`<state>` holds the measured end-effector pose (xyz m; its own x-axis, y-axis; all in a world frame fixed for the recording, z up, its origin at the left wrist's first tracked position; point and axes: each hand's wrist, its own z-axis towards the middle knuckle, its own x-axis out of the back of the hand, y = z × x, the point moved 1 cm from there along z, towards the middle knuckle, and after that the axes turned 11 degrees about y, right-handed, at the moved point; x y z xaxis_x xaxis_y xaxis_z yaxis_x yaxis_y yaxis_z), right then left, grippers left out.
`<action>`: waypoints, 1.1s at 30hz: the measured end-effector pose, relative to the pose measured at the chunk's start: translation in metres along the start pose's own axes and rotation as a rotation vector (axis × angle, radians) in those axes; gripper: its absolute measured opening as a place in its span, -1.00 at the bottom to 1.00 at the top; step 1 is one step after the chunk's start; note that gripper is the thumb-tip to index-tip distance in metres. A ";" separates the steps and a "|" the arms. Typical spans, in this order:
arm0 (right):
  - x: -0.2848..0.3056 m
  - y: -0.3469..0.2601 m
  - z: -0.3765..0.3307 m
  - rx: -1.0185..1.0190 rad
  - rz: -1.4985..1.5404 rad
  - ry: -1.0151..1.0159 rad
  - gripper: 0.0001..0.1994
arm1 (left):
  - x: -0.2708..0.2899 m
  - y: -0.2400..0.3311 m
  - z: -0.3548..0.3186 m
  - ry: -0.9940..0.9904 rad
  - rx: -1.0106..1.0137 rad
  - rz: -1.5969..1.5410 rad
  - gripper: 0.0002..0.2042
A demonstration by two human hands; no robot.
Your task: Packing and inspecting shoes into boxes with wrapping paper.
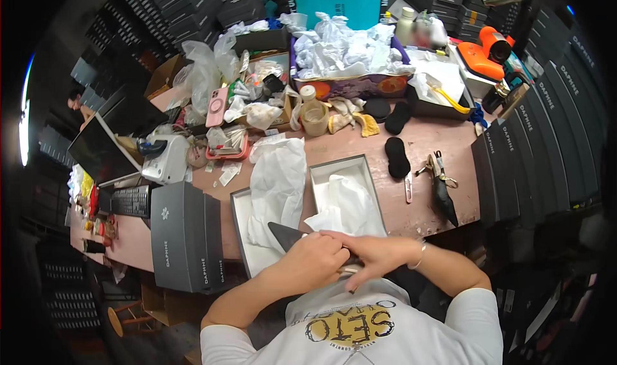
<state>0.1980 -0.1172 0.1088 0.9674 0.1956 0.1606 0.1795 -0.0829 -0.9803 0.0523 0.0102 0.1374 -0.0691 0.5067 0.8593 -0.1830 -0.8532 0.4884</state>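
At the right edge of the left box, the left hand closes its fingers on a dark shoe; whether the right hand grips, I cannot tell. Open bench lies beside the black shoe.

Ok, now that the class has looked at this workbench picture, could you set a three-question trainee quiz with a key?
1. Multiple choice: what lies in the right-hand open box part?
a) a pink phone
b) white paper
c) a bottle

2. True or false: the black shoe lying on the table is to the right of both open box parts.

3. Short answer: what pokes out beyond the left hand, on the side away from the right hand?

Key:
1. b
2. True; the black shoe lies to their right.
3. The dark, pointed tip of what looks like a shoe.
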 end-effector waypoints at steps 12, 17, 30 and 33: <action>-0.002 0.041 -0.129 0.034 0.834 0.949 -0.04 | -0.085 -0.165 0.097 0.194 0.390 -0.108 -0.70; 0.000 -0.003 -0.130 0.268 0.906 0.782 -0.04 | 0.009 -0.073 0.090 0.698 0.124 -0.158 -0.83; -0.026 0.040 -0.052 -0.196 0.289 0.739 -0.36 | -0.105 -0.072 -0.070 1.057 0.862 -0.353 -0.78; -0.037 0.029 -0.050 -0.252 0.464 0.645 -0.37 | -0.073 -0.067 -0.043 0.945 0.452 0.208 -0.65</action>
<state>0.1764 -0.1758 0.0807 0.8518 -0.5039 -0.1435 -0.3019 -0.2483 -0.9204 0.0274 0.0357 0.0353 -0.8248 0.0712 0.5610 0.2869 -0.8023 0.5235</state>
